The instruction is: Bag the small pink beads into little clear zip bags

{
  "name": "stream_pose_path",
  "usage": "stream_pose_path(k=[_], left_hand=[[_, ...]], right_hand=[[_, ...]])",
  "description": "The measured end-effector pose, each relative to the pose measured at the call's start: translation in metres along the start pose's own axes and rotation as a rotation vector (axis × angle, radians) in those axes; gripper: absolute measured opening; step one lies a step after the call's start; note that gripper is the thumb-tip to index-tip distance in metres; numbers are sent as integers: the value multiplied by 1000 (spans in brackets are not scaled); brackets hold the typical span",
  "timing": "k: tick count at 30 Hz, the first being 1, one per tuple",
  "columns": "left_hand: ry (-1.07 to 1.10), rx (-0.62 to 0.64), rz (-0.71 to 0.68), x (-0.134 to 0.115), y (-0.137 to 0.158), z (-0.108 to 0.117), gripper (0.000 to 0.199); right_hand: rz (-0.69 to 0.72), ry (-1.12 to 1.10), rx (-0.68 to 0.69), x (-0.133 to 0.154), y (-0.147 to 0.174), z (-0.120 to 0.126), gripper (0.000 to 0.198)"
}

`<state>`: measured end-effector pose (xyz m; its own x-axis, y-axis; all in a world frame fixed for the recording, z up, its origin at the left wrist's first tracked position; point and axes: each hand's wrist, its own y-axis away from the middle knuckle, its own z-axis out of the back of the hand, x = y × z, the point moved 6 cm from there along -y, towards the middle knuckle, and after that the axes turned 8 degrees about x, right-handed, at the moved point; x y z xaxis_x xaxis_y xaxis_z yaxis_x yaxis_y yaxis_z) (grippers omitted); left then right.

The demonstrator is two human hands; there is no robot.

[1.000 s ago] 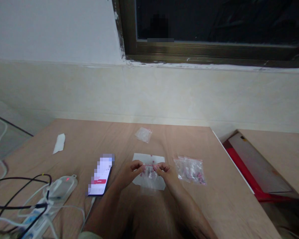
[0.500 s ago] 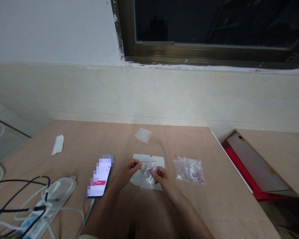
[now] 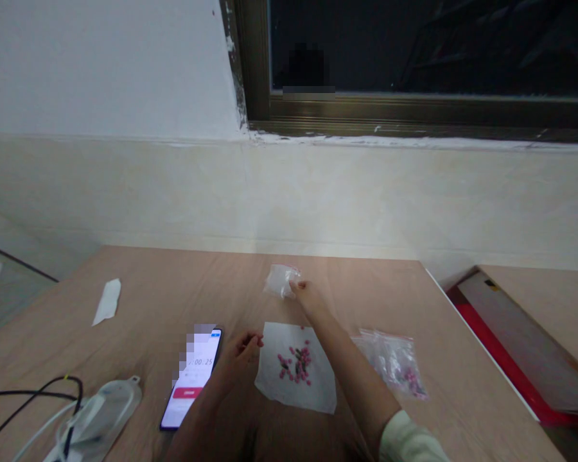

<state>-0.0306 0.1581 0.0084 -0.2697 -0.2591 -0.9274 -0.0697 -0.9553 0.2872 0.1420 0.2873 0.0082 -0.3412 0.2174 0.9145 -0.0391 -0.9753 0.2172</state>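
My right hand [image 3: 304, 294] reaches to the far side of the table. Its fingertips pinch the right edge of the clear zip bags [image 3: 279, 280] lying there. My left hand [image 3: 245, 348] hovers at the left edge of a white paper sheet [image 3: 275, 385], fingers drawn together. A reddish spot shows at its fingertips, too small to name. Small pink beads [image 3: 299, 366], with some dark bits among them, lie scattered on the sheet. To the right of my right forearm lie several overlapping zip bags [image 3: 390, 359], with pink pieces in at least one; the forearm partly hides them.
A lit phone [image 3: 195, 372] lies left of my left hand. Further left are a white power strip [image 3: 108, 410] with black cables [image 3: 33, 393] and a scrap of white paper [image 3: 107, 301]. The table's right edge [image 3: 481, 346] borders a gap with a red item.
The zip bag held between both hands over the sheet is gone from there, uncovering the beads. My right hand has moved away to the far bags; my left hand stays near the sheet's left edge.
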Motion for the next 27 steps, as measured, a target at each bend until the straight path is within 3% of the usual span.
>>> stream_pose_path(k=[3, 7, 10, 12, 14, 17, 21, 27], left_hand=[[-22, 0, 21, 2, -2, 2, 23], [-4, 25, 25, 4, -1, 2, 21], [19, 32, 51, 3, 4, -1, 20], [5, 12, 74, 1, 9, -3, 20], [-15, -13, 74, 0, 14, -6, 20], [-31, -8, 31, 0, 20, -11, 24], [-68, 40, -40, 2, 30, -13, 25], [-93, 50, -45, 2, 42, -13, 26]], right_hand=[[-2, 52, -92, -17, 17, 15, 25], [176, 412, -337, -37, 77, 74, 30], [16, 760, -510, -60, 120, 121, 37], [-123, 887, -537, -74, 140, 142, 42], [-174, 928, -480, -84, 150, 150, 40], [-103, 868, -400, -87, 157, 152, 32], [-97, 743, -413, -83, 163, 158, 29], [-138, 868, -408, -82, 166, 161, 31]])
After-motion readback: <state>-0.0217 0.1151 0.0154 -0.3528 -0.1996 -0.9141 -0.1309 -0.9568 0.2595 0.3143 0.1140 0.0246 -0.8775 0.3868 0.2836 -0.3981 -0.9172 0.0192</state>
